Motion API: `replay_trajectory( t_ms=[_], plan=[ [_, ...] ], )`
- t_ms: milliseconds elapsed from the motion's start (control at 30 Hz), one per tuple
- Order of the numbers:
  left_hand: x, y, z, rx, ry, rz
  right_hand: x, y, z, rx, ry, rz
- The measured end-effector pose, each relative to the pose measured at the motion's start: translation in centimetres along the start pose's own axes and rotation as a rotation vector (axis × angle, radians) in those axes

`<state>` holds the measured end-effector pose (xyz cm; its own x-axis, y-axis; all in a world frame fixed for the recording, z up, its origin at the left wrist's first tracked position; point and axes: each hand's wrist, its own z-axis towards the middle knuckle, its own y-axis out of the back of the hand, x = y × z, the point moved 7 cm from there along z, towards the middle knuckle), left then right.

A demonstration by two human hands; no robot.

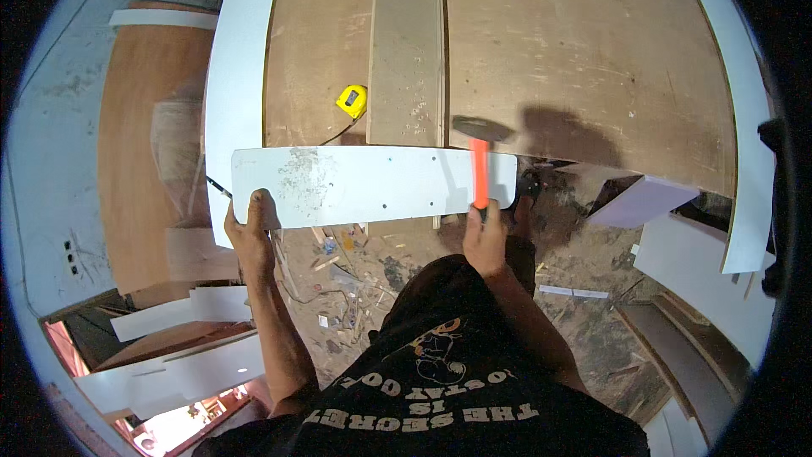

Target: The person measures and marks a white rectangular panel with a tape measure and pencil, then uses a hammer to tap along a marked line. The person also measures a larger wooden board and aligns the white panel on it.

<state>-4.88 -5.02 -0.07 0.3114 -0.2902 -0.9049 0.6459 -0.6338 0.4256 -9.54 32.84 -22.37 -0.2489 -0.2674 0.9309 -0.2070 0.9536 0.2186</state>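
A white board point(338, 178) with several dark dots and a scuffed patch lies crosswise at the lower end of a narrow plywood strip point(407, 46). My left hand point(254, 224) grips its left end, thumb on top; a thin dark stick point(217, 186) pokes out beside the fingers, its hold unclear. My right hand point(486, 241) is wrapped round the orange handle of a hammer point(480, 165), whose dark head is above the board's right part. A yellow tape measure point(352, 100) rests above the board, left of the strip.
Large brown panels point(584, 42) with white edge strips point(237, 76) form the work surface. Loose white panels point(694, 271) stand at right; more boards point(178, 364) lie lower left beside a brown sheet point(144, 161). The floor point(330, 288) below is strewn with scraps and offcuts.
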Motion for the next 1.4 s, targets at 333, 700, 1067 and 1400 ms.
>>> replay_trajectory(
  t_ms=[333,700,1067,1400],
  plan=[
    [-3.0,-0.7,-1.7,-0.041,-0.092,0.303,1.1,-0.5,1.9,0.14,-0.098,-0.223],
    [-11.4,-27.8,-20.7,0.776,-0.732,0.123,-5.9,19.7,-3.7,-0.471,-0.071,0.52],
    [3.6,-20.3,-11.4,0.13,-0.469,0.323,-14.2,31.7,-9.7,-0.917,-0.277,0.213],
    [24.7,-19.2,-3.8,0.019,0.312,-0.102,-14.3,25.7,-1.3,-0.811,-0.21,0.044]
  ],
)
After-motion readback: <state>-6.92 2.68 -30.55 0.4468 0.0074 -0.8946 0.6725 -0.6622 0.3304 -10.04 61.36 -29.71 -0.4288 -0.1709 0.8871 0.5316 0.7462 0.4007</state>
